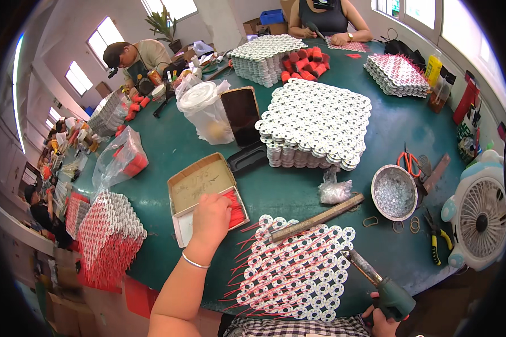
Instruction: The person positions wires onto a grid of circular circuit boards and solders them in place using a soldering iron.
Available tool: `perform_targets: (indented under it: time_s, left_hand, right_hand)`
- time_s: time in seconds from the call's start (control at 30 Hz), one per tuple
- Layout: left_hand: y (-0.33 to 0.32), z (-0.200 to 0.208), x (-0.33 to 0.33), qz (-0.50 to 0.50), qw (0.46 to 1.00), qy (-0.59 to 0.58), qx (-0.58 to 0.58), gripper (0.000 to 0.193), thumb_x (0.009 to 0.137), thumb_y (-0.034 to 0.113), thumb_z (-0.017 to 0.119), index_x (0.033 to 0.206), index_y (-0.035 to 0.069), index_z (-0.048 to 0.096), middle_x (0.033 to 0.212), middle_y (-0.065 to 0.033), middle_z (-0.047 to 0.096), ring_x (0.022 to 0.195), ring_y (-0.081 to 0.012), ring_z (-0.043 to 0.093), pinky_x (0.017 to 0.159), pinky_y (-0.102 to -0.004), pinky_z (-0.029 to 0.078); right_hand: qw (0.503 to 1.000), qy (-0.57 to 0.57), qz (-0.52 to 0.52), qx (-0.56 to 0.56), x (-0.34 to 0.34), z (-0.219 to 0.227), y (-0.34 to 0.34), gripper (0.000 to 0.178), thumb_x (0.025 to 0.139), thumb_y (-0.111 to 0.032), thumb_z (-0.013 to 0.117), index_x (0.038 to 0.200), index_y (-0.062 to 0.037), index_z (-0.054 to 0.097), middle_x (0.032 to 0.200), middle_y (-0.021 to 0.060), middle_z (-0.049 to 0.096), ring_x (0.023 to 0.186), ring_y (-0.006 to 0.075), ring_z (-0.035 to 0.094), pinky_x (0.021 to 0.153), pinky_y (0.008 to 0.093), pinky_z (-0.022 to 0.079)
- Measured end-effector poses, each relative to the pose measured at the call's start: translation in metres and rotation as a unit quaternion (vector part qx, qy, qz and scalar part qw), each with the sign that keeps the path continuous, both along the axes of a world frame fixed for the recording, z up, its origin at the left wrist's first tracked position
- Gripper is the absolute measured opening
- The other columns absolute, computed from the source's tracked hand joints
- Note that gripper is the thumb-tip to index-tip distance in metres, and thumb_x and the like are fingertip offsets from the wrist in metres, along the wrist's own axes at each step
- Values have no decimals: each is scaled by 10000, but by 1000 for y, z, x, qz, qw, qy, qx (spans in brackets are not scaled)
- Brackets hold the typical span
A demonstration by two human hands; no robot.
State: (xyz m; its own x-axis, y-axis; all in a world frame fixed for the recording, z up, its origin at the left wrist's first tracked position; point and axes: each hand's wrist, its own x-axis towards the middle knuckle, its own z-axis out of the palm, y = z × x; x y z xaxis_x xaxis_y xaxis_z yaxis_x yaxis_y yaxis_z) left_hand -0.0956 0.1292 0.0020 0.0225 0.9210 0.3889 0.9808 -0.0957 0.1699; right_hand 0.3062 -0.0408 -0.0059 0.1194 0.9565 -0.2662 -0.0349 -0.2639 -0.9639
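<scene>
My left hand (pixel 211 216) reaches over an open cardboard box (pixel 199 182), its fingers curled at a bundle of red wires (pixel 237 209); whatever the fingertips pinch is hidden. Low on the right, my right hand (pixel 383 324) grips the green handle of a soldering iron (pixel 396 297). The iron's metal tip points at the right edge of a panel of round white circuit boards (pixel 303 275). Red wires lie slantwise across much of that panel. A flat bar (pixel 315 218) rests across its upper part.
Stacked white board panels (pixel 315 121) stand behind, beside a phone (pixel 240 115). To the right are a bowl of small shiny bits (pixel 394 192), yellow-black pliers (pixel 437 238) and a fan (pixel 480 216). Wired panels (pixel 112 236) pile up at left. Two people work across the table.
</scene>
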Motion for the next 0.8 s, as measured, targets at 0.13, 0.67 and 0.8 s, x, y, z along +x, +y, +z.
perform_targets:
  time_s: [0.13, 0.67, 0.8]
  left_hand:
    - [-10, -10, -7, 3, 1000, -5, 1, 64, 723, 38, 620, 786, 47, 608, 766, -121, 597, 791, -308, 560, 703, -406, 471]
    - [-15, -14, -1, 45, 989, -133, 54, 105, 848, 120, 552, 912, 43, 584, 822, -135, 630, 790, -312, 592, 662, -405, 484]
    - [-21, -9, -12, 108, 935, -339, -4, 162, 885, 121, 519, 1006, 42, 590, 824, -129, 638, 764, -266, 607, 676, -337, 484]
  right_hand:
    - [999, -15, 29, -12, 0, 2, 4, 89, 853, -58, 584, 888, 23, 597, 719, 83, 617, 616, 149, 549, 582, 301, 456]
    - [997, 48, -35, 44, 12, -37, 3, 153, 873, -36, 584, 727, 12, 586, 685, 92, 619, 537, 126, 496, 499, 307, 413]
    - [998, 38, -44, 7, 11, -33, 4, 149, 859, -62, 618, 733, 7, 577, 698, 87, 617, 544, 126, 495, 499, 296, 410]
